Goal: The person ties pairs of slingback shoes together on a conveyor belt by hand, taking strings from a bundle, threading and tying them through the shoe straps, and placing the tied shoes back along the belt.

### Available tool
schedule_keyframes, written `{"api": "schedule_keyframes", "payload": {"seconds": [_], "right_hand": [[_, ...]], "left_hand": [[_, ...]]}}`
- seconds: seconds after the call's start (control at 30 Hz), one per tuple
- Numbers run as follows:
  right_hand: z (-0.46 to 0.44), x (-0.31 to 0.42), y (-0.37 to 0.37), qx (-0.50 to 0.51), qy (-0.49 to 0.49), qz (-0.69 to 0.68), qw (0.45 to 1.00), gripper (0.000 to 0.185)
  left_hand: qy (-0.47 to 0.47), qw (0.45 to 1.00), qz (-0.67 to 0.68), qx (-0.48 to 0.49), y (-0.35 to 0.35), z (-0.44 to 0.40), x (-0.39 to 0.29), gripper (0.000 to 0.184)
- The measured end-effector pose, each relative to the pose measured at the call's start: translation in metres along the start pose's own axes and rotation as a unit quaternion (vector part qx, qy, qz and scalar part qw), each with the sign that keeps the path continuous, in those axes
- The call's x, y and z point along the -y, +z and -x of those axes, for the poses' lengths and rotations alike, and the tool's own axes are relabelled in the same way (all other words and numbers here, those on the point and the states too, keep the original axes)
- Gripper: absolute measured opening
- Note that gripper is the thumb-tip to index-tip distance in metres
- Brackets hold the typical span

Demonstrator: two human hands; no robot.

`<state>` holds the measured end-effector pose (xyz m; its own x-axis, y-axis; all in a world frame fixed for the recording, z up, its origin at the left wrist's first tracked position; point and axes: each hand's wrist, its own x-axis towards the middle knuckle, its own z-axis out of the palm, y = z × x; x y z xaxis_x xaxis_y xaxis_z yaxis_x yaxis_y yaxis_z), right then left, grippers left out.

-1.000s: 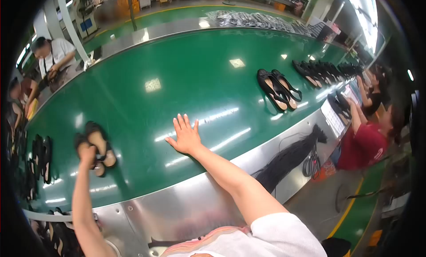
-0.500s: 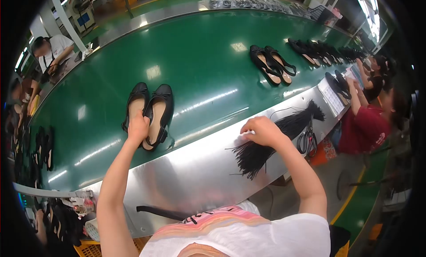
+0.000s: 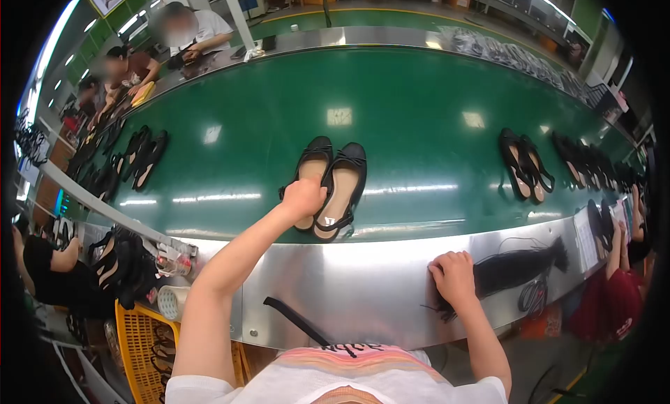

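Observation:
On the green belt [image 3: 412, 139] in front of me stands a pair of black slingback shoes [image 3: 351, 168], side by side with toes pointing away. My left hand [image 3: 306, 197] grips the left shoe of the pair, its fingers partly hidden inside. My right hand [image 3: 455, 273] rests at the near end of a bundle of black cords [image 3: 509, 268] on the metal ledge [image 3: 391, 292]. Its fingers are curled, and what they hold, if anything, is too small to make out. Scissors [image 3: 533, 296] lie beside the bundle.
More black shoes stand at the belt's left [image 3: 148, 160] and right [image 3: 525, 164]. A black strap [image 3: 296, 320] lies on the ledge. Below left is a yellow crate [image 3: 143, 355]. Co-workers sit across the belt and at both sides. Bagged items [image 3: 513, 55] line the far edge.
The view has turned left. My left hand has brought the shoe pair in from the left to the middle. My right hand has moved from the belt to the cord bundle, its fingers now curled.

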<state>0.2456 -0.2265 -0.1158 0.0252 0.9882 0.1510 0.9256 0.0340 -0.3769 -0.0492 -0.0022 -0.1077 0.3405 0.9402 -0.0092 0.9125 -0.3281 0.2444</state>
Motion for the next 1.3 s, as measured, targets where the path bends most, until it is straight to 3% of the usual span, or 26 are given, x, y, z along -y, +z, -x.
{"api": "schedule_keyframes", "payload": {"seconds": [0.2, 0.23, 0.27, 0.33, 0.5, 0.6, 0.67, 0.9, 1.3], "right_hand": [[-0.004, 0.021, 0.005, -0.023, 0.012, 0.063, 0.998, 0.007], [-0.009, 0.028, 0.006, -0.034, 0.016, 0.052, 0.998, 0.008], [-0.021, 0.034, 0.0, 0.043, 0.046, -0.032, 0.998, 0.01], [-0.044, 0.067, -0.009, 0.079, 0.152, -0.236, 0.957, 0.011], [-0.144, 0.124, -0.004, -0.024, -0.004, -0.239, 0.971, 0.021], [-0.206, 0.137, 0.032, -0.046, -0.033, -0.25, 0.966, 0.025], [-0.226, 0.133, 0.064, -0.034, -0.007, -0.254, 0.967, 0.017], [-0.209, 0.107, 0.12, -0.027, -0.025, -0.122, 0.992, 0.006], [-0.215, 0.114, 0.12, -0.016, -0.103, 0.049, 0.993, 0.01]], "left_hand": [[-0.03, 0.999, 0.042, 0.016, 0.007, 0.003, 0.0, 0.03], [-0.008, 0.997, 0.065, -0.033, 0.008, 0.005, -0.002, 0.029], [0.014, 0.993, 0.088, -0.082, 0.007, 0.007, -0.002, 0.029], [0.158, 0.972, 0.033, -0.17, 0.002, 0.007, -0.003, 0.032], [0.244, 0.945, -0.098, -0.193, 0.005, -0.008, -0.01, 0.008], [0.214, 0.945, -0.141, -0.203, 0.011, -0.017, -0.014, 0.007], [0.162, 0.954, -0.181, -0.174, 0.017, -0.021, -0.011, 0.009], [-0.003, 0.985, -0.047, -0.168, 0.038, -0.019, 0.007, 0.01], [-0.02, 0.988, -0.005, -0.155, 0.043, -0.018, 0.009, 0.011]]}}
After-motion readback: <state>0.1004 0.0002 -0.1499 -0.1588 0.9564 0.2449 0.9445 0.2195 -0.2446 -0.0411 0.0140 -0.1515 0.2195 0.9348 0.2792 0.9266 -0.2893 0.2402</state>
